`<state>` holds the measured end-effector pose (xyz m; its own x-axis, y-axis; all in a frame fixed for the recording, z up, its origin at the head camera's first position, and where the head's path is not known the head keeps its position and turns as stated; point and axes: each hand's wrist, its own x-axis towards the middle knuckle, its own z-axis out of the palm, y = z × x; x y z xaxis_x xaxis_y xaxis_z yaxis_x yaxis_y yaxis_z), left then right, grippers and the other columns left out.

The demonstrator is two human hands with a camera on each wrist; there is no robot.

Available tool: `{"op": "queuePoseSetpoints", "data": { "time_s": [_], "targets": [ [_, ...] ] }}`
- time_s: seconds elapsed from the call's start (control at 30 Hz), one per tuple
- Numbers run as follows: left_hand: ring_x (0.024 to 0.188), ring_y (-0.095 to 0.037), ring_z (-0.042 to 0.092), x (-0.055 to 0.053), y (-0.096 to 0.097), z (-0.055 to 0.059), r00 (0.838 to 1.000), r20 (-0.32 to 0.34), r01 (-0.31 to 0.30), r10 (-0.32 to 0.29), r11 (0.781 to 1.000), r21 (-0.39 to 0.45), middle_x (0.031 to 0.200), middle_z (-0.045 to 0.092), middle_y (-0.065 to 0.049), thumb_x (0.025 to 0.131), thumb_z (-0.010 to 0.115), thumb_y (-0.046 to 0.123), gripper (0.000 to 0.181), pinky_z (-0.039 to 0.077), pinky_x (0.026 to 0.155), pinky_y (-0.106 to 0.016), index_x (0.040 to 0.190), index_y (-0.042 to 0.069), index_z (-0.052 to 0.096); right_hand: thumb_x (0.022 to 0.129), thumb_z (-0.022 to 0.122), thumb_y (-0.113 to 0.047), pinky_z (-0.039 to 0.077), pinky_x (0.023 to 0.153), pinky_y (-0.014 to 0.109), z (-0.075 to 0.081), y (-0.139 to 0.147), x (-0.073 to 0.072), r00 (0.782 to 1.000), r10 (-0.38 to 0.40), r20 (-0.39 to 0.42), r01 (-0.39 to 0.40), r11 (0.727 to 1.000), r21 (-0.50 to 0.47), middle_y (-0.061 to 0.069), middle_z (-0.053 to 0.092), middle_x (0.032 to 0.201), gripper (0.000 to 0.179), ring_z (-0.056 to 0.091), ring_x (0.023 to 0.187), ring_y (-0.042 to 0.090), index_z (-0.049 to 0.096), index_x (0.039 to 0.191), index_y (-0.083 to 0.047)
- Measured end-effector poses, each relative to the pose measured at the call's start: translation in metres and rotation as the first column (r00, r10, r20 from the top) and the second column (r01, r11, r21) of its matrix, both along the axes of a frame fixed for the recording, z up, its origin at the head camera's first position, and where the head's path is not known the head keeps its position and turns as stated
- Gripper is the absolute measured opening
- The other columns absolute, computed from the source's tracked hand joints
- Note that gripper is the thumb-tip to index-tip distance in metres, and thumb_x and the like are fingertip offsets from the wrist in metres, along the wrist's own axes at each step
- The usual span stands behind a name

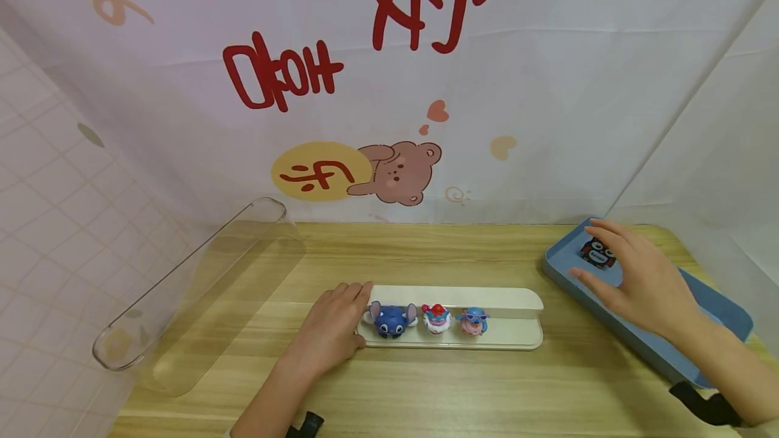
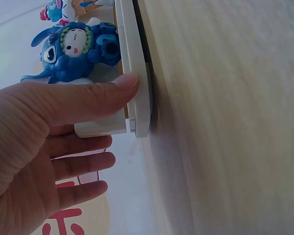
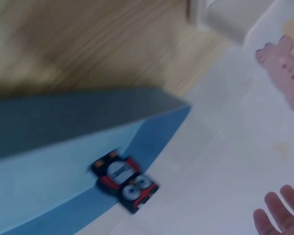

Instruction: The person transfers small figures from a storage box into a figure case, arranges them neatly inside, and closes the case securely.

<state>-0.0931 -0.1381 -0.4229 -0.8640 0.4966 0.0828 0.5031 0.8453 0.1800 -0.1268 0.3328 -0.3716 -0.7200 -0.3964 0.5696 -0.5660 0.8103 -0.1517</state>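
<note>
The owl figure (image 1: pixel 598 253) lies in the blue tray (image 1: pixel 566 259), and the step seems to be picking it: your right hand (image 1: pixel 645 282) is spread over the tray, holding nothing, while your left hand (image 1: pixel 331 330) grips the end of the white stand (image 1: pixel 511 330). Next probably calls for a careful pinch. The figure looks dark, with pale round eyes.

The table (image 1: pixel 438 391) has a yellowish surface with wood grain, and its back edge is straight. On its left part there is a long transparent container (image 1: pixel 201 303), placed obliquely, and in the middle a long white holder (image 1: pixel 450 295) lies parallel to the back edge. Near the right edge of the table lies a blue tray (image 1: pixel 645 343), also oblique, apart from the holder.
</note>
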Motion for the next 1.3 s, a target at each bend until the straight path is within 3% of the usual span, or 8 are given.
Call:
{"op": "queuePoseSetpoints", "data": {
  "time_s": [0.17, 0.23, 0.47, 0.63, 0.83, 1.07, 1.3],
  "targets": [
    [0.121, -0.032, 0.06, 0.0, -0.001, -0.001, 1.0, 0.005, 0.002, -0.002, 1.0, -0.007, 0.133, 0.064, -0.016, 0.069, 0.1, 0.017, 0.093, 0.052, 0.103, -0.05, 0.147, -0.005, 0.053, 0.076, 0.093, -0.024, 0.047, 0.088, 0.063, -0.004, 0.022, -0.017, 0.995, -0.042, 0.094, 0.042, 0.999, 0.006, 0.031, 0.055, 0.142, 0.081, 0.055, 0.119, 0.055, 0.056, 0.141, 0.007],
    [0.121, -0.032, 0.06, 0.0, -0.001, -0.001, 1.0, 0.004, 0.004, -0.004, 1.0, -0.008, 0.134, 0.064, -0.016, 0.069, 0.1, 0.017, 0.094, 0.052, 0.102, -0.05, 0.148, -0.005, 0.053, 0.078, 0.092, -0.026, 0.042, 0.094, 0.071, -0.007, 0.032, -0.025, 0.987, -0.062, 0.149, 0.061, 0.998, 0.012, 0.034, 0.052, 0.143, 0.082, 0.05, 0.123, 0.059, 0.054, 0.143, 0.008],
    [0.122, -0.032, 0.06, -0.001, -0.001, -0.001, 1.0, 0.007, 0.005, -0.005, 1.0, -0.007, 0.135, 0.063, -0.016, 0.07, 0.099, 0.016, 0.093, 0.052, 0.103, -0.05, 0.148, -0.005, 0.053, 0.082, 0.09, -0.032, 0.04, 0.093, 0.073, -0.021, 0.065, -0.045, 0.956, -0.145, 0.254, 0.129, 0.988, 0.08, 0.035, 0.047, 0.144, 0.085, 0.047, 0.122, 0.061, 0.05, 0.145, 0.009],
    [0.122, -0.032, 0.06, -0.001, 0.0, 0.001, 1.0, 0.01, 0.007, -0.007, 1.0, -0.005, 0.135, 0.063, -0.016, 0.071, 0.099, 0.015, 0.091, 0.052, 0.103, -0.05, 0.148, -0.005, 0.054, 0.081, 0.09, -0.037, 0.041, 0.092, 0.072, -0.03, 0.077, -0.052, 0.941, -0.183, 0.285, 0.151, 0.98, 0.129, 0.034, 0.047, 0.144, 0.087, 0.047, 0.122, 0.061, 0.052, 0.145, 0.007],
    [0.121, -0.032, 0.06, 0.0, 0.0, 0.001, 1.0, 0.01, 0.005, -0.005, 1.0, 0.0, 0.135, 0.063, -0.017, 0.071, 0.099, 0.015, 0.091, 0.052, 0.103, -0.05, 0.147, -0.005, 0.054, 0.077, 0.092, -0.04, 0.045, 0.091, 0.07, -0.041, 0.083, -0.058, 0.938, -0.203, 0.282, 0.143, 0.965, 0.22, 0.034, 0.053, 0.139, 0.084, 0.053, 0.117, 0.06, 0.058, 0.138, 0.008],
    [0.121, -0.033, 0.06, 0.0, 0.0, 0.001, 1.0, 0.016, 0.0, 0.0, 1.0, 0.006, 0.133, 0.064, -0.017, 0.07, 0.099, 0.016, 0.092, 0.052, 0.103, -0.05, 0.147, -0.006, 0.054, 0.083, 0.089, -0.041, 0.05, 0.079, 0.069, -0.05, 0.085, -0.061, 0.908, -0.245, 0.34, 0.159, 0.952, 0.261, 0.038, 0.054, 0.133, 0.077, 0.059, 0.104, 0.062, 0.058, 0.135, 0.007],
    [0.122, -0.033, 0.06, 0.0, 0.0, 0.0, 1.0, 0.012, 0.0, 0.0, 1.0, -0.002, 0.135, 0.063, -0.017, 0.07, 0.099, 0.017, 0.092, 0.052, 0.103, -0.05, 0.147, -0.005, 0.054, 0.083, 0.09, -0.024, 0.054, 0.068, 0.062, -0.053, 0.085, -0.065, 0.922, -0.206, 0.326, 0.124, 0.959, 0.256, 0.037, 0.065, 0.117, 0.068, 0.067, 0.091, 0.053, 0.057, 0.134, 0.008]
  ]
}}
